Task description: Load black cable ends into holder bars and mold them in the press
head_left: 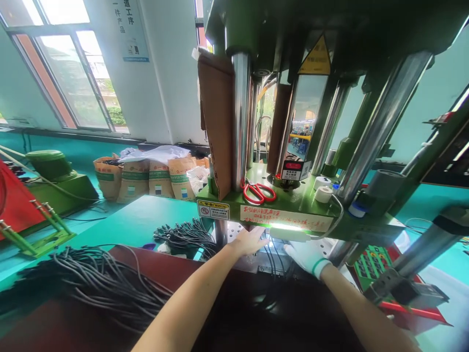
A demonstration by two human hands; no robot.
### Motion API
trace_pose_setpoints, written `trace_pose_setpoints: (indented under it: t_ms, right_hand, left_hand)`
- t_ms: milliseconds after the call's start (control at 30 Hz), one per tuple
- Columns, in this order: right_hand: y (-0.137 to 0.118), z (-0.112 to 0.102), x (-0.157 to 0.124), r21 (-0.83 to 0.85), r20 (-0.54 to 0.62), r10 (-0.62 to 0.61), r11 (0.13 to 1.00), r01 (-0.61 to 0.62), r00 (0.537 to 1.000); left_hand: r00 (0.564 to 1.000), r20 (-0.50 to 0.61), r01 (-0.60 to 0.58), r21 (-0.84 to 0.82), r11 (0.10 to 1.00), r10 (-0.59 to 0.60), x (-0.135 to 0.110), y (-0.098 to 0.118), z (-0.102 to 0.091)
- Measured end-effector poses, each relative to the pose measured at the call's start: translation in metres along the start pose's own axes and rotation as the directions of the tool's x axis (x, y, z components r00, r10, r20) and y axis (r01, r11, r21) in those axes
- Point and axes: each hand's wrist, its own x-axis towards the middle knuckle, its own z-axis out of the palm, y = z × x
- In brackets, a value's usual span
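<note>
My bare left hand (pixel 249 241) reaches under the green press platen (pixel 278 215), its fingers stretched flat toward the lit mould area. Beside it, my right hand (pixel 307 256) in a white glove with a green cuff rests on the mould edge; its fingertips are hidden under the platen. Several thin black cables (pixel 273 256) run between the two hands into the mould. What the gloved fingers touch is not visible.
A big bundle of black cables (pixel 98 281) lies on the dark red bench at left, a smaller bunch (pixel 185 235) behind it. Red scissors (pixel 259 192) and tape rolls (pixel 324 189) sit on the platen. Chrome columns (pixel 240 117) rise above. A control panel (pixel 370 261) is right. Paper sacks (pixel 146 178) stand behind.
</note>
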Motion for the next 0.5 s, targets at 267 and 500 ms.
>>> trace_pose_setpoints:
  t_ms: [267, 500]
  right_hand:
    - [0.006, 0.018, 0.019, 0.031, -0.021, -0.006, 1.0, 0.007, 1.0]
    - [0.01, 0.022, 0.034, 0.019, -0.039, 0.038, 0.999, -0.038, 0.998]
  left_hand:
    - [0.998, 0.013, 0.057, -0.029, 0.998, -0.057, 0.011, -0.004, 0.014]
    - [0.997, -0.026, 0.072, -0.046, 0.996, -0.073, 0.015, 0.002, 0.01]
